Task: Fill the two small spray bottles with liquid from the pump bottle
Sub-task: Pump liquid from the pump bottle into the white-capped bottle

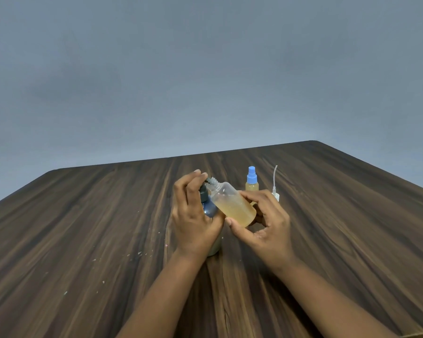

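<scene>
Small pale flecks (139, 252) are scattered over the left part of the dark wood-grain worktop (83, 228). Right of them, the left hand (193, 215) wraps around the pump bottle (209, 208), its dark blue-grey neck showing between thumb and fingers (193, 181); the bottle's pale base stands on the worktop under the palm. The fingertips rest on top of the pump head, whose nozzle meets the open threaded mouth of the uncapped spray bottle (232, 203). That clear bottle is tilted, mouth up and to the left, about half full of amber liquid. The right hand (264, 223) grips it around its lower body, thumb on the near side and fingers curled over the far side. Just behind the right hand, the capped spray bottle (251, 182) stands upright on the worktop, blue sprayer on top, amber liquid inside. Right of it lies the loose white sprayer top (275, 189), its dip tube pointing upward, partly hidden by the right hand
</scene>
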The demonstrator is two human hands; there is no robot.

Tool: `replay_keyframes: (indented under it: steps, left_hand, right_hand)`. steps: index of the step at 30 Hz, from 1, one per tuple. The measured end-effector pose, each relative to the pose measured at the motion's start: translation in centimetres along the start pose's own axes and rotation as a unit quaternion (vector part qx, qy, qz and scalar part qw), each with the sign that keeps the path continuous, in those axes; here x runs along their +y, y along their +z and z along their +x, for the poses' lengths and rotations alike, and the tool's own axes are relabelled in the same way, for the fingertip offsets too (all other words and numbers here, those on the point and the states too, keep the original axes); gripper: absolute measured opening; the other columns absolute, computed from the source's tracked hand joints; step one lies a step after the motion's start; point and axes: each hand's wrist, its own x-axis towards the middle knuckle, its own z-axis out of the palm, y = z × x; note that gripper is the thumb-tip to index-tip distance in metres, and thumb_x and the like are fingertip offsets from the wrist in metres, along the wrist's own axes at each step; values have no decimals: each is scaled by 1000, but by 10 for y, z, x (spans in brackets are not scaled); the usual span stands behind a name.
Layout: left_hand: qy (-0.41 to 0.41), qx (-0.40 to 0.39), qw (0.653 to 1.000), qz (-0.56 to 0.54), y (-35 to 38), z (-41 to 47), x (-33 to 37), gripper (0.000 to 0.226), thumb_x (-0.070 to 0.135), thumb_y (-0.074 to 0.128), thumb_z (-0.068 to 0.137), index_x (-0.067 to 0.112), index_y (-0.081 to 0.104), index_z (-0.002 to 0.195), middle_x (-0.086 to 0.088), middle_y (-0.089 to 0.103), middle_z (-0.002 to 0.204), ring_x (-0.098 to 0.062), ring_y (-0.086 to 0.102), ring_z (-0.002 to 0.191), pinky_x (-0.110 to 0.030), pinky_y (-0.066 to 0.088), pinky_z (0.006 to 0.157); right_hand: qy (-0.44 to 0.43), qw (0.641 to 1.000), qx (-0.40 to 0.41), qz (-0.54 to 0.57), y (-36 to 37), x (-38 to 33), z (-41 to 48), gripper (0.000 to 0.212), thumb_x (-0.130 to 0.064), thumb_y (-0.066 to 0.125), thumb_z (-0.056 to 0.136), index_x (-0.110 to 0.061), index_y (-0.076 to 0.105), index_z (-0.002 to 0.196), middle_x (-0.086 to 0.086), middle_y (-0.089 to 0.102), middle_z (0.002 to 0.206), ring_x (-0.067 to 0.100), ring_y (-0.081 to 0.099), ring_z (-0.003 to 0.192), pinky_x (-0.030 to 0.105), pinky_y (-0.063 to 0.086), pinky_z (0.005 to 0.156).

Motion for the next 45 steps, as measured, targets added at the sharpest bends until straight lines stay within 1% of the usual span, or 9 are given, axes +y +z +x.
replay_keyframes:
  steps: [4, 11, 19, 23, 26, 31, 35, 40, 45]
  left_hand:
    - [10, -1, 1000, 4, 0, 1, -1, 81, 8, 82, 58, 18, 37, 124, 0, 36, 126, -17, 48, 112, -35, 56, 69]
    - [1, -8, 1000, -7, 2, 3, 1, 55, 31, 59, 65, 17, 40, 115, 0, 38, 116, -14, 50, 100, -41, 56, 65]
    - [14, -10, 1000, 8, 0, 0, -2, 88, 8, 83, 54, 19, 35, 126, 0, 34, 129, -16, 46, 115, -31, 54, 75]
    - [7, -5, 1000, -5, 2, 2, 1, 77, 5, 80, 55, 19, 39, 119, 1, 37, 121, -14, 48, 105, -36, 56, 67]
    - [7, -8, 1000, 0, 3, 2, 2, 69, 13, 73, 55, 18, 40, 115, 0, 37, 116, -13, 48, 100, -33, 54, 65]
    - [3, -7, 1000, -20, 0, 2, -3, 78, 8, 81, 57, 19, 38, 121, 0, 36, 123, -14, 47, 110, -25, 52, 71]
    - [4, -7, 1000, -15, 0, 3, 0, 62, 24, 69, 64, 18, 40, 119, 1, 38, 121, -15, 50, 105, -32, 55, 68]
    - [-3, -3, 1000, -4, 0, 2, 2, 62, 20, 70, 61, 19, 40, 115, 1, 38, 117, -22, 55, 99, -41, 55, 66]
    - [4, -6, 1000, 0, -3, 0, 1, 81, 8, 82, 57, 19, 37, 124, 0, 36, 126, -13, 48, 111, -27, 52, 69]
  right_hand:
    - [3, 1000, -6, 2, 0, 0, 0, 45, -33, 74, 75, -7, 63, 110, 0, 60, 101, 11, 61, 89, 20, 52, 66]
    - [10, 1000, 1, 1, 0, 1, 0, 45, -34, 73, 75, -5, 64, 108, 2, 61, 99, 11, 61, 87, 18, 51, 67]
    - [8, 1000, -2, 2, 0, 1, 0, 45, -34, 74, 75, -6, 64, 110, 0, 60, 101, 13, 62, 89, 23, 54, 66]
    - [11, 1000, -1, 4, -1, 0, 1, 45, -33, 74, 75, -5, 64, 108, 2, 61, 98, 10, 61, 87, 18, 51, 67]
    - [13, 1000, 4, 3, -1, -1, 1, 45, -34, 73, 75, -5, 65, 107, 2, 61, 97, 9, 60, 86, 15, 49, 67]
    - [7, 1000, 1, 8, 0, 0, 0, 45, -32, 74, 75, -5, 65, 109, -1, 60, 99, 10, 62, 86, 20, 52, 67]
    - [3, 1000, 2, 5, -1, 0, 0, 46, -33, 75, 75, -6, 64, 110, 0, 61, 100, 10, 61, 89, 21, 53, 66]
    - [5, 1000, -2, -1, -1, 0, 0, 47, -35, 74, 75, -5, 64, 111, 2, 60, 101, 10, 61, 90, 20, 53, 66]
    - [2, 1000, -6, 2, 0, -1, 0, 45, -33, 74, 75, -7, 63, 111, 0, 60, 100, 8, 60, 88, 16, 51, 66]
